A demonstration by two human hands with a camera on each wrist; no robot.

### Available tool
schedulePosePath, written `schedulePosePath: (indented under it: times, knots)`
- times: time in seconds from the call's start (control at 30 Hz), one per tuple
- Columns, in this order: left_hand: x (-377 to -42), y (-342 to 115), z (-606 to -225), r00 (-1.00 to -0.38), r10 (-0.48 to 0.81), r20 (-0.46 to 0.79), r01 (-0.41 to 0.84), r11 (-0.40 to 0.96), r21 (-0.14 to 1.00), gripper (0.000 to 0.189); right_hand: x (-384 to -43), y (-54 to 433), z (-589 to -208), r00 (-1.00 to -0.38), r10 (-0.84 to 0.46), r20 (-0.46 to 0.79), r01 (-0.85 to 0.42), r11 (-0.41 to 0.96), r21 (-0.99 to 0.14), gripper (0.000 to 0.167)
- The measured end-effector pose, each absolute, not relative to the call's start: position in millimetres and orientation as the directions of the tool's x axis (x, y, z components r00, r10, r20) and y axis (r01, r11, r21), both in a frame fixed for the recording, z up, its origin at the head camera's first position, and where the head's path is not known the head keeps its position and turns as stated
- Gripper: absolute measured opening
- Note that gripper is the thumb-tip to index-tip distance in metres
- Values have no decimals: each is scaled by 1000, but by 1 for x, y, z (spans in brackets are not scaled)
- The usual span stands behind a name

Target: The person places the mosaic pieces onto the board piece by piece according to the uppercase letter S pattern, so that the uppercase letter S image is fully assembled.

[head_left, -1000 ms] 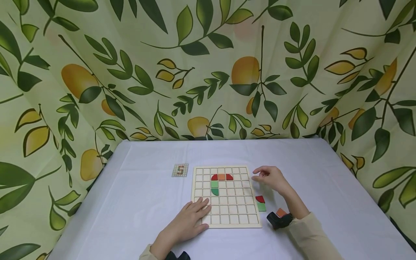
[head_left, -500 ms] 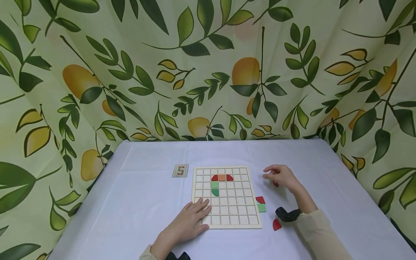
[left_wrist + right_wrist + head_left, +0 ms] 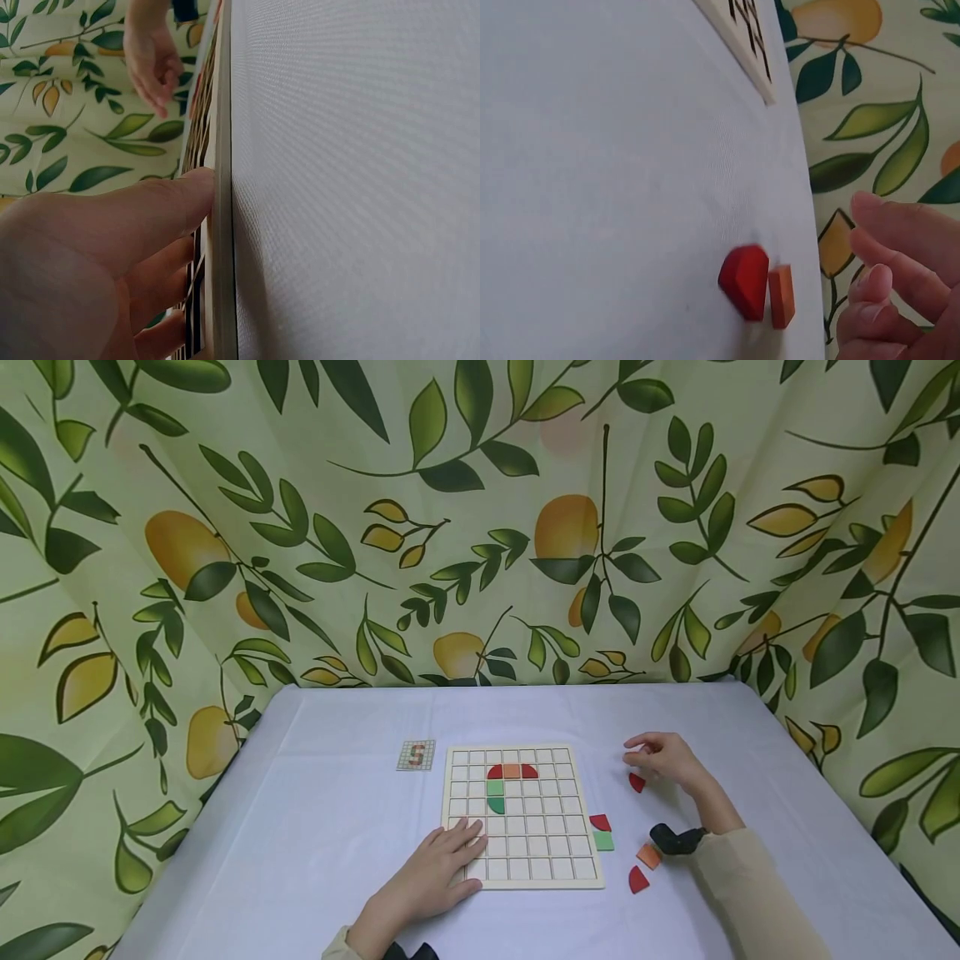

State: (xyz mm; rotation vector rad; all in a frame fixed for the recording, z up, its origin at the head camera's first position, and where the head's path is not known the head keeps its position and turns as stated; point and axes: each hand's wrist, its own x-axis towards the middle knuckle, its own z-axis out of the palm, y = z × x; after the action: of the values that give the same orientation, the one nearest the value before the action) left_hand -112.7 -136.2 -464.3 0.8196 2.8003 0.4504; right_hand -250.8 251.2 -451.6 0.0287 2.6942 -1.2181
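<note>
Lying just below the loosely bent, part-spread right hand (image 3: 670,760) is a red piece (image 3: 637,783).

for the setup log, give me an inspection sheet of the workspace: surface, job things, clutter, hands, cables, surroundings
Surface: white cloth, no stains seen
Job things: board with five pieces on it; card on its left; red, green and orange loose pieces on its right
Clutter: nothing seen
Hands: left hand rests on board; right hand over cloth, nothing visible in it
Cables: nothing seen
Surroundings: leaf-and-fruit curtain behind and at both sides
</note>
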Motion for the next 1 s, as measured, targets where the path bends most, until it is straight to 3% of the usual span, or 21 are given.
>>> schedulePosePath:
  times: [0.43, 0.7, 1.0]
  knots:
    - [-114, -136, -466, -831, 547, -101, 487, 803, 344, 58, -260, 269, -457, -974, -90, -210, 93, 684, -724, 47]
    - [-113, -136, -467, -832, 545, -105, 484, 805, 343, 58, -267, 275, -470, -955, -55, -290, 181, 667, -723, 43]
    - [-114, -136, -466, -836, 537, -113, 475, 812, 340, 58, -269, 277, -476, -960, -42, -277, 180, 667, -723, 41]
